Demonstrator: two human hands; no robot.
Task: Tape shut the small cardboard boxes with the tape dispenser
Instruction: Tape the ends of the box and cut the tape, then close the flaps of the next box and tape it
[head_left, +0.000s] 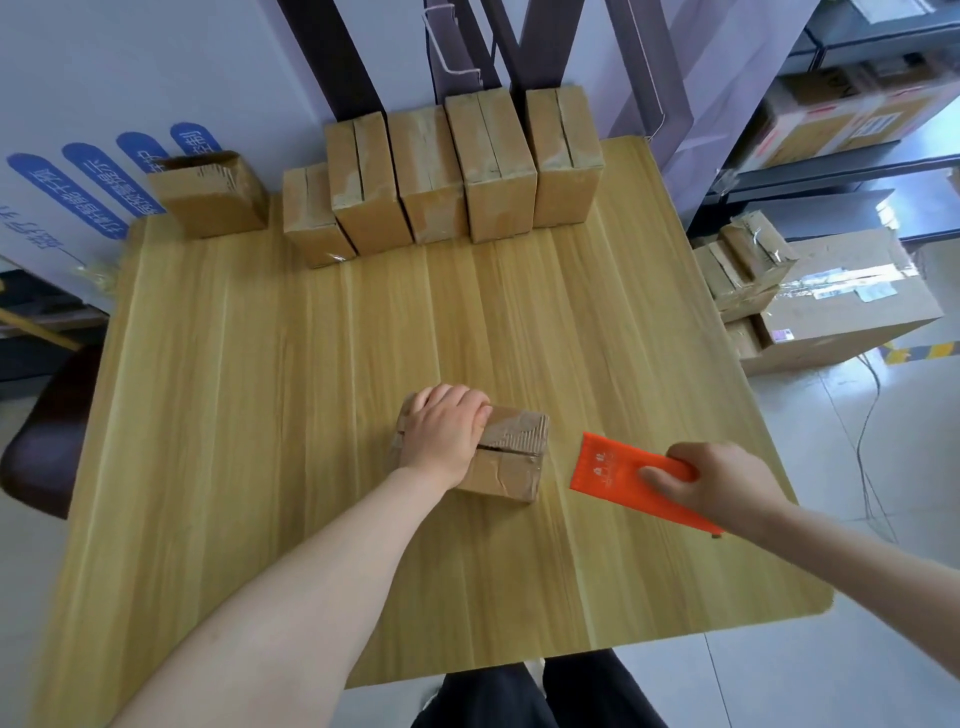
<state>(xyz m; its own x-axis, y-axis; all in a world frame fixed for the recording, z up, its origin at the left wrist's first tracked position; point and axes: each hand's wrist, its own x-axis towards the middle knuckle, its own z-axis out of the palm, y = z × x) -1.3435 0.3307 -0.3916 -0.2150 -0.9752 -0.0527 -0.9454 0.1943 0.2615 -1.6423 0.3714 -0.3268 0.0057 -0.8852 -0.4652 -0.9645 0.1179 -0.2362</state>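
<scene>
Both busy | left hand (447, 431) palm-down, clasping box (511, 470) | right hand (719, 480) grips tape dispenser (615, 467)

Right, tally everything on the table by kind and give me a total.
Small cardboard boxes: 7, with one box under the left hand and six in the back row
Orange tape dispenser: 1, held in the right hand
Total: 8

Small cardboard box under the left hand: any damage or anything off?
Yes. The small brown cardboard box gripped by the left hand has a torn top flap at its right end, exposing corrugation, and its seam gapes open.
</scene>
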